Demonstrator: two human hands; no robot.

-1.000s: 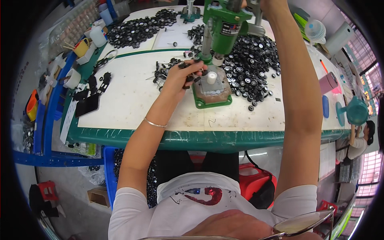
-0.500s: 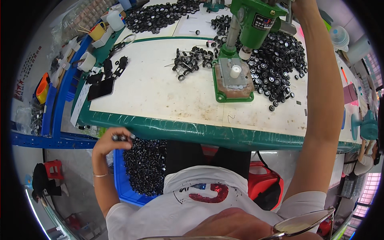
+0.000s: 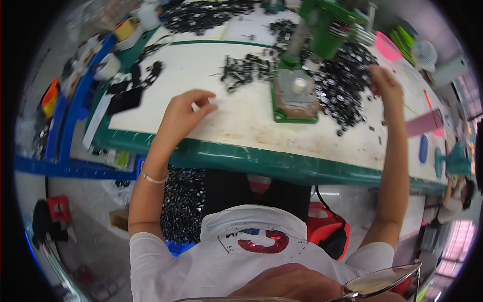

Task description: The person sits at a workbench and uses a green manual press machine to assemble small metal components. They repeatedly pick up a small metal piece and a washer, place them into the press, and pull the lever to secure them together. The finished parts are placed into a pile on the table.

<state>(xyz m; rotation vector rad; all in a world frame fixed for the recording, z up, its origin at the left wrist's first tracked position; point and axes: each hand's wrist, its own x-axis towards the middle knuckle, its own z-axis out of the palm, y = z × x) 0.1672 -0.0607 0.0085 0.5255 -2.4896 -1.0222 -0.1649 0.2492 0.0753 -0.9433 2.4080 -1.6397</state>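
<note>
From where I stand, the loose wheels (image 3: 347, 88) heaped right of the green press (image 3: 323, 38) look light and stiff, perhaps slippery, and best pinched across the rim. They're small black discs with silvery centres; axle pieces (image 3: 242, 69) lie left of the press. The left hand (image 3: 180, 113), farther left of the press, gapes with nothing visible inside; the right hand (image 3: 387, 86), right of it, curls, too blurred to tell whether it grips anything.
</note>
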